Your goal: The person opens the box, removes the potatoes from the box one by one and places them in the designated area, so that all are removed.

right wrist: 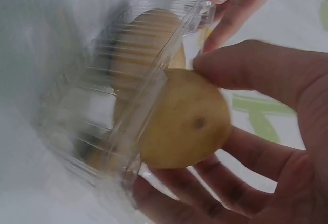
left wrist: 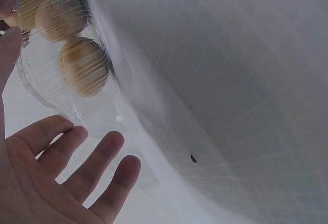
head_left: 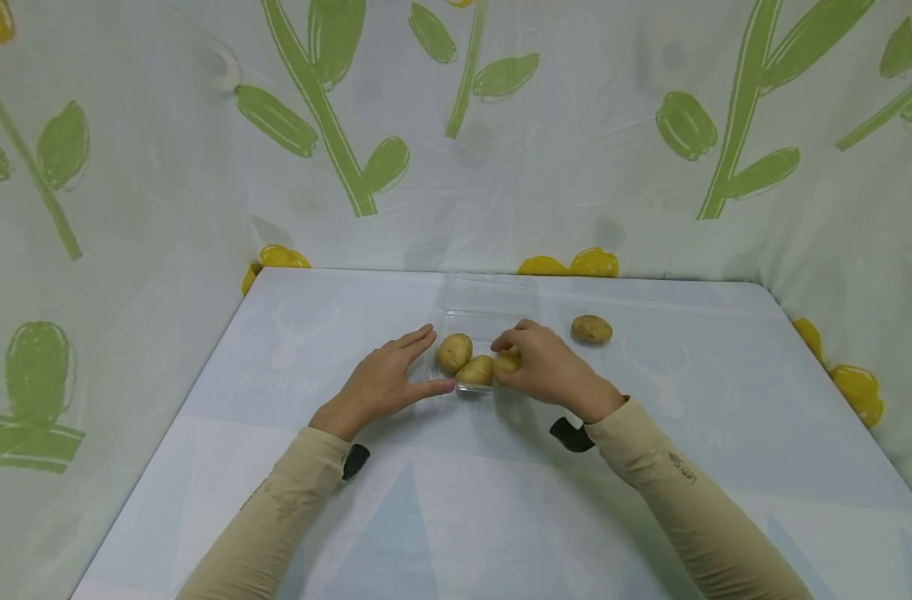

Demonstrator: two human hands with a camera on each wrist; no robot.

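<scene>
A clear plastic clamshell box (head_left: 474,387) stands on the table with its lid raised toward the back. Inside it lie two potatoes, one at the left (head_left: 454,353) and one at the front (head_left: 475,371). My right hand (head_left: 549,371) holds another potato (right wrist: 187,119) between thumb and fingers at the box's right edge, partly over the rim. At the box's left side is my left hand (head_left: 384,379), fingers extended, thumb near the front edge. In the left wrist view its fingers (left wrist: 105,157) are spread beside the clear wall.
One more potato (head_left: 591,329) lies on the table to the right of the box. The pale patterned table (head_left: 276,467) ends at a curtain (head_left: 576,167) with green plant prints behind. Dark wrist straps (head_left: 572,435) show below the sleeves.
</scene>
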